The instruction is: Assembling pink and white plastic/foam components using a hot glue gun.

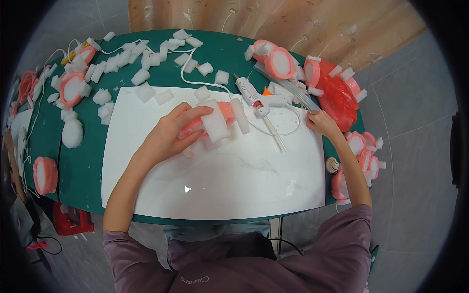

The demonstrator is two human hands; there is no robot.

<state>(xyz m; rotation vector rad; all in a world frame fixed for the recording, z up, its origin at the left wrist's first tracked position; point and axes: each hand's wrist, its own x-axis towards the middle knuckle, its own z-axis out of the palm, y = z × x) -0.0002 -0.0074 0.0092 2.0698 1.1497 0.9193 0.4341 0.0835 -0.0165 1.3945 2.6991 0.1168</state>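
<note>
My left hand [173, 129] is closed round a pink foam ring piece [191, 128] with white foam blocks [215, 122] on it, held above the white board [244, 180]. My right hand [322, 123] pinches the near end of a bundle of clear glue sticks [295, 93]; how many it grips is hidden. Between my hands, a white hot glue gun [256, 97] lies on its side, with an orange part beside it. Two thin sticks [274, 134] lie on the board below the gun.
Loose white foam blocks [140, 76] lie scattered across the green table [83, 171] at the far left. Finished-looking pink-and-white pieces [279, 63] and a red plastic bag [338, 100] line the right side. A white cord [184, 73] crosses the back. A person's arm [12, 151] shows at far left.
</note>
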